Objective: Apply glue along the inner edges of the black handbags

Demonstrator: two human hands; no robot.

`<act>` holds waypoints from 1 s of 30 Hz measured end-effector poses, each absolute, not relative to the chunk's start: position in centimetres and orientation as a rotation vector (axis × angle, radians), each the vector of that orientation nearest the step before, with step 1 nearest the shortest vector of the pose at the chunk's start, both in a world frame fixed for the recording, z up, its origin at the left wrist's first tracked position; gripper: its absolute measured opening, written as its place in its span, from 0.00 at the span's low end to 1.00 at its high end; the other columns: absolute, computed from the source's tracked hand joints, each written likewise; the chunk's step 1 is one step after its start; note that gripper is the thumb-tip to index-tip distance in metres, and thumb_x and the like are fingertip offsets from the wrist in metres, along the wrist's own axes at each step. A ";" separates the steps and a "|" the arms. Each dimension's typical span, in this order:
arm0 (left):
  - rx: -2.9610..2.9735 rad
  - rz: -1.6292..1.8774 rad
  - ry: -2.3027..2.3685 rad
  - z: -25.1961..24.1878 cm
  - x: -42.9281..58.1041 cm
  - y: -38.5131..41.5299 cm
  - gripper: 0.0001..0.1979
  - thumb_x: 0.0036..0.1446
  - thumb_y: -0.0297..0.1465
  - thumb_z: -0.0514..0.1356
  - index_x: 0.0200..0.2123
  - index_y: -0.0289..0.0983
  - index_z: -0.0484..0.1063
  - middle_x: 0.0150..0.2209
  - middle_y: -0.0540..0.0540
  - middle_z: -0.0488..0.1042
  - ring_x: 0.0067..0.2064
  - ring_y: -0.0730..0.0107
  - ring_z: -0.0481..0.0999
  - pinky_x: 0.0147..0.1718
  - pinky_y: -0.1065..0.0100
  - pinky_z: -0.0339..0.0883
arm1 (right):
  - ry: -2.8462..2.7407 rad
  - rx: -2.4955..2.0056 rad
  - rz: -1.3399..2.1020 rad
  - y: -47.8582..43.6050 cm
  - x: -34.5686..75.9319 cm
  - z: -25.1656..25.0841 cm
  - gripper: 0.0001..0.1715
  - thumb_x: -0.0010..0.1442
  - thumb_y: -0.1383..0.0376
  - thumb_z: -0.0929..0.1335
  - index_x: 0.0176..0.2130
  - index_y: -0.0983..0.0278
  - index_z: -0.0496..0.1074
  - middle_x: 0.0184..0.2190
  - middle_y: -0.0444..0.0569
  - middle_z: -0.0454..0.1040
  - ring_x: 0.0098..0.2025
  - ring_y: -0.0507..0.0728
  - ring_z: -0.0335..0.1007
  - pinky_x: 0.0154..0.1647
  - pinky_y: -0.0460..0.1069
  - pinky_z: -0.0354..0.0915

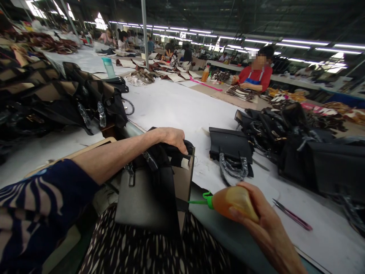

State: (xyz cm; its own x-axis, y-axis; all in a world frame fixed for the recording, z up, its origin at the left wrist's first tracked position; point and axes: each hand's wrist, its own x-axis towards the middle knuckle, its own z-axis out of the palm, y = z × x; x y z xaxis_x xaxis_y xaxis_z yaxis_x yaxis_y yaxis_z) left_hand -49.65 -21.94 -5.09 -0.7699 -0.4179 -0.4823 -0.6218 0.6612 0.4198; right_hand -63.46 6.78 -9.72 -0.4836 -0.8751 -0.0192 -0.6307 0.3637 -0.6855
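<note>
A black handbag [146, 201] stands on my lap against the table edge, its beige inner side facing right. My left hand [171, 137] is closed over the bag's upper edge, the thumb pressing near a small white patch. In my right hand [261, 207] is a squeeze bottle of amber liquid [234, 201], probably glue, lying almost level. Its thin green nozzle points left, with the tip at or very near the bag's open side. I cannot tell whether the tip touches. Tweezers [293, 215] with pinkish handles lie on the table right of my right hand.
A finished-looking black handbag [232, 146] with wrapped handles lies ahead. Piles of black bags stand at left [42, 99] and right [322, 160]. A teal-lidded cup [108, 68] rests at the far left. Across the white table [176, 101], a person in red [258, 76] handles stacked pieces.
</note>
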 end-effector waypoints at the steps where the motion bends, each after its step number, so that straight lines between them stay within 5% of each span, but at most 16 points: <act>1: -0.826 0.829 2.542 -5.1 -49.6 -22.0 0.20 0.38 0.45 0.62 0.29 0.35 0.77 0.27 0.46 0.77 0.25 0.68 0.71 0.24 0.70 0.63 | 2.248 -1.301 -0.875 6.8 -63.4 -9.7 0.30 0.53 0.47 0.64 0.49 0.60 0.59 0.39 0.48 0.71 0.38 0.59 0.69 0.32 0.47 0.66; 30: -0.913 0.939 2.572 -4.4 -49.2 -20.8 0.17 0.37 0.42 0.62 0.28 0.35 0.76 0.24 0.49 0.74 0.25 0.70 0.71 0.21 0.72 0.58 | 2.132 -1.120 -0.956 6.6 -63.2 -10.5 0.31 0.53 0.48 0.66 0.50 0.59 0.58 0.37 0.46 0.71 0.39 0.60 0.68 0.35 0.49 0.64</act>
State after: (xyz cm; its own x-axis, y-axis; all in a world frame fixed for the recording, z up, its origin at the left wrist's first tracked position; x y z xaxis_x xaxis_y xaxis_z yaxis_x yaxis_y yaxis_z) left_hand -49.20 -20.84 -4.40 -0.7706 -0.4728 -0.4273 -0.6369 0.5947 0.4906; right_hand -63.16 6.63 -10.52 -0.5059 -0.8520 -0.1348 -0.4659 0.4015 -0.7885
